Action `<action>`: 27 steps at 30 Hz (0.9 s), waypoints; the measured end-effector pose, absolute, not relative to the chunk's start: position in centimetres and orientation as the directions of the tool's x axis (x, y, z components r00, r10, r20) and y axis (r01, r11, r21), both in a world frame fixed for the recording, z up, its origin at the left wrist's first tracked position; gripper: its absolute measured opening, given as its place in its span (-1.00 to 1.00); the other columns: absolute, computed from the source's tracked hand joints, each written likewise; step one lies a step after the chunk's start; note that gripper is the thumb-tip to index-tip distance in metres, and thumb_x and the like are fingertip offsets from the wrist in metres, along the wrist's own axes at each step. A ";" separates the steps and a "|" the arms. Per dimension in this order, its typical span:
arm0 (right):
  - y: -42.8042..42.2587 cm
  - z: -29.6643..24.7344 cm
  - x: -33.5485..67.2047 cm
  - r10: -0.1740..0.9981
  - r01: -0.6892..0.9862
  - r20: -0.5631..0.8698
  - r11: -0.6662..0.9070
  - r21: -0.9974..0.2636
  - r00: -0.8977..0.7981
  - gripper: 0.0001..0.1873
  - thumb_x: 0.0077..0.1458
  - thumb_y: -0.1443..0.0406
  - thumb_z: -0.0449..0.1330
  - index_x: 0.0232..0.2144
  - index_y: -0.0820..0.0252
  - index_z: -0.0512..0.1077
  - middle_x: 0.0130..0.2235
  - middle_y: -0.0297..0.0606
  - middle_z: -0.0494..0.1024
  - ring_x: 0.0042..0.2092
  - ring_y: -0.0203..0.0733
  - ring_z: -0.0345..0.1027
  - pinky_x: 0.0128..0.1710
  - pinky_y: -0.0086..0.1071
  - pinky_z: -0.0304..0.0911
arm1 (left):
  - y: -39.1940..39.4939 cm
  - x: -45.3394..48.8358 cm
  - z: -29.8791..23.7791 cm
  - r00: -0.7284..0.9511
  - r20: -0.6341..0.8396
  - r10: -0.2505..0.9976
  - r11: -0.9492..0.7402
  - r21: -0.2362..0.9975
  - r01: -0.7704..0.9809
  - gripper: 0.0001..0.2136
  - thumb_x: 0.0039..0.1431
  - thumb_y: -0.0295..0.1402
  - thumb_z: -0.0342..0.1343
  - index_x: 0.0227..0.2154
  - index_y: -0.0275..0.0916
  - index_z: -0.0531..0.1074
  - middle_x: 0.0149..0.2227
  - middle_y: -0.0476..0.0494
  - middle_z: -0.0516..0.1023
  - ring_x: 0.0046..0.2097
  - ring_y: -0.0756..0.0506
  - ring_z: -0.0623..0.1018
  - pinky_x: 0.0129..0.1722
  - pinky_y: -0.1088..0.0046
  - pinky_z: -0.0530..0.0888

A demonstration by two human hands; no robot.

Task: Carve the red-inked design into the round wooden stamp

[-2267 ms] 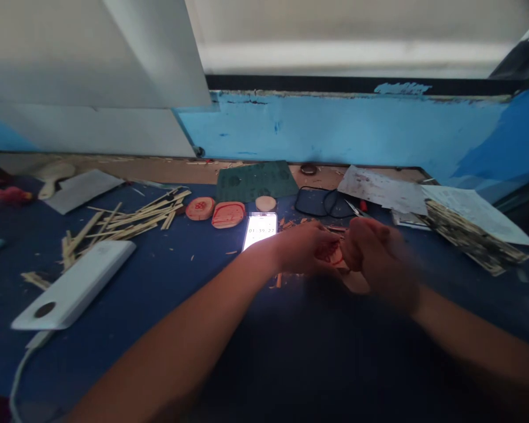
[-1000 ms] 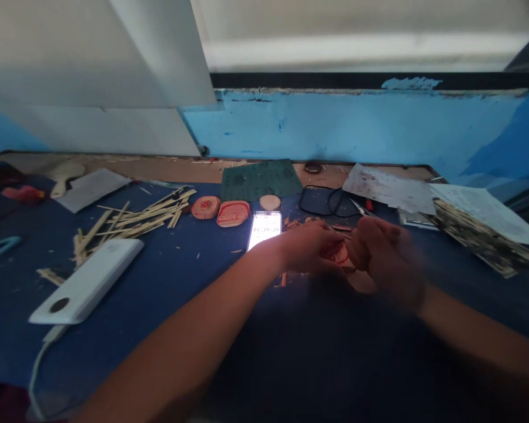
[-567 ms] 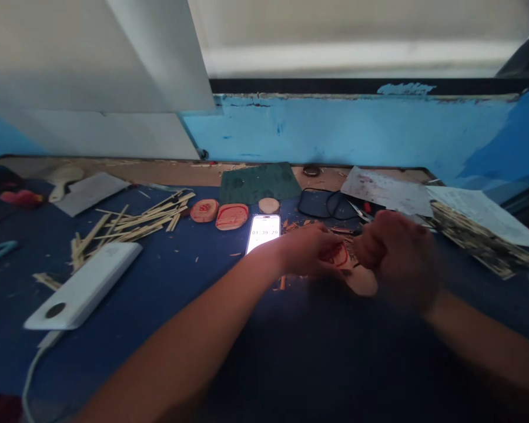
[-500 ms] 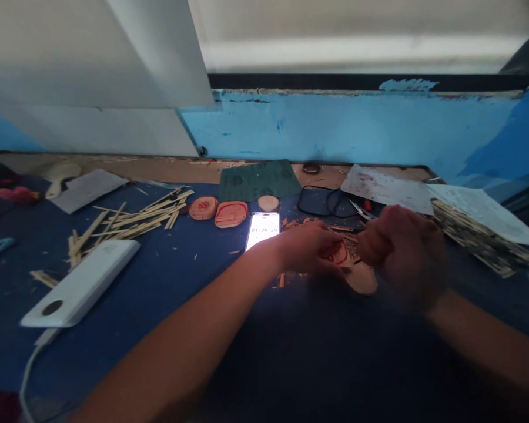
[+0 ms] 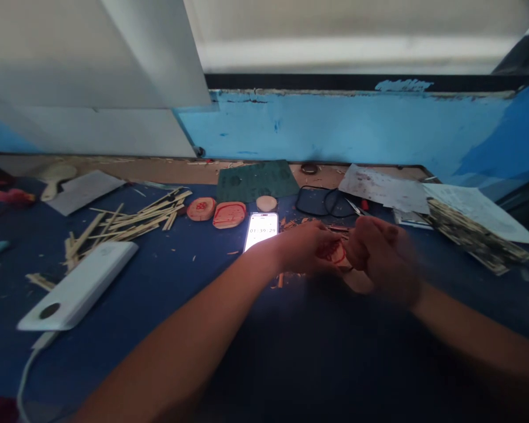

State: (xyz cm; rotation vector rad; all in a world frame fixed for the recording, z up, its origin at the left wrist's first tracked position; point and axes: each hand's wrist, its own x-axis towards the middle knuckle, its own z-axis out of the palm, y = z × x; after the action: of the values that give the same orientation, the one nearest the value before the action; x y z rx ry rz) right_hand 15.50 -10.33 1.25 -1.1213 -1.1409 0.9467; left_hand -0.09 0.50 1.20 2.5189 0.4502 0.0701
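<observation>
My left hand (image 5: 311,248) is closed around a wooden piece with red markings (image 5: 334,252), pinning it low over the table. Right beside it, my right hand (image 5: 381,255) makes a fist, slightly smeared by motion. Whatever the fist grips is hidden by the fingers. Below the fist a pale flat wooden piece (image 5: 359,282) shows in part, under the marked one. Wood shavings (image 5: 291,223) lie scattered behind my left hand. A lit phone (image 5: 261,229) with a timer rests just left of them.
Two red-marked wood slices (image 5: 229,215) and a small pale disc (image 5: 267,204) sit near green sandpaper (image 5: 255,181). Thin wooden sticks (image 5: 136,218) and a white power bank (image 5: 79,288) are at left. Black cord (image 5: 312,202), papers (image 5: 383,188) and a dark-streaked stick bundle (image 5: 476,235) lie right.
My right fist has moved left, closer to the marked wooden piece, and covers more of the pale one. My left hand keeps its hold. The view has shifted slightly.
</observation>
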 end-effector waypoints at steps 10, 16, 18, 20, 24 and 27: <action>-10.3 1.2 15.4 0.956 -0.023 0.222 0.231 -0.973 0.192 -0.42 0.38 0.01 0.20 -0.61 0.10 0.17 -0.65 -0.46 0.09 -0.63 -0.35 -0.01 -0.64 -0.34 -0.13 | 0.6 -0.1 1.1 0.944 -0.035 0.328 -0.779 0.555 0.291 -0.52 0.23 -0.01 0.29 0.13 -0.09 0.53 -0.01 -0.18 0.50 -0.08 -0.17 0.54 -0.13 0.35 0.44; -10.3 1.1 15.6 0.956 0.067 0.241 0.233 -0.970 0.165 -0.41 0.41 -0.02 0.14 -0.61 0.11 0.22 -0.65 -0.44 0.15 -0.62 -0.34 0.01 -0.62 -0.33 -0.09 | 0.6 -0.1 1.2 0.948 -0.035 0.315 -0.776 0.566 0.279 -0.52 0.23 0.02 0.27 0.12 -0.09 0.54 0.01 -0.19 0.49 -0.08 -0.18 0.54 -0.10 0.31 0.45; -10.2 1.2 15.6 0.959 0.058 0.231 0.225 -0.973 0.163 -0.41 0.41 0.00 0.15 -0.61 0.12 0.21 -0.65 -0.45 0.14 -0.62 -0.35 0.01 -0.63 -0.34 -0.10 | 0.6 -0.1 1.2 0.947 -0.034 0.320 -0.772 0.571 0.281 -0.52 0.23 0.02 0.27 0.13 -0.08 0.54 0.01 -0.19 0.49 -0.08 -0.18 0.55 -0.09 0.30 0.45; -10.2 1.4 15.5 0.947 -0.019 0.238 0.248 -0.969 0.215 -0.41 0.39 0.02 0.19 -0.61 0.11 0.16 -0.65 -0.48 0.08 -0.63 -0.36 -0.02 -0.64 -0.35 -0.13 | 0.6 -0.1 1.1 0.941 -0.050 0.335 -0.772 0.558 0.304 -0.48 0.19 0.02 0.31 0.15 -0.07 0.53 0.04 -0.19 0.49 -0.06 -0.20 0.54 -0.08 0.29 0.46; -10.2 1.6 15.3 0.941 -0.029 0.251 0.264 -0.964 0.225 -0.40 0.37 0.00 0.20 -0.62 0.10 0.15 -0.65 -0.47 0.06 -0.62 -0.35 -0.04 -0.63 -0.34 -0.16 | 0.8 -0.1 0.9 0.938 -0.055 0.341 -0.773 0.552 0.313 -0.50 0.19 -0.01 0.32 0.14 -0.06 0.53 0.07 -0.18 0.47 -0.02 -0.19 0.54 -0.05 0.32 0.46; -10.2 1.6 15.3 0.956 0.010 0.229 0.231 -0.973 0.183 -0.42 0.40 0.00 0.17 -0.60 0.10 0.17 -0.64 -0.46 0.08 -0.62 -0.34 -0.04 -0.62 -0.33 -0.15 | 0.9 -0.1 0.8 0.940 -0.046 0.337 -0.766 0.567 0.302 -0.53 0.21 0.00 0.29 0.11 -0.07 0.54 0.06 -0.18 0.48 -0.03 -0.18 0.54 -0.04 0.31 0.46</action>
State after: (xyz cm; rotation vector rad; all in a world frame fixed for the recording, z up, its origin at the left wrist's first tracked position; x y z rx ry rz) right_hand 15.27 -10.16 1.65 -1.1114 -1.1671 0.9108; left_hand -0.12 0.88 0.80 2.4973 0.4524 0.0775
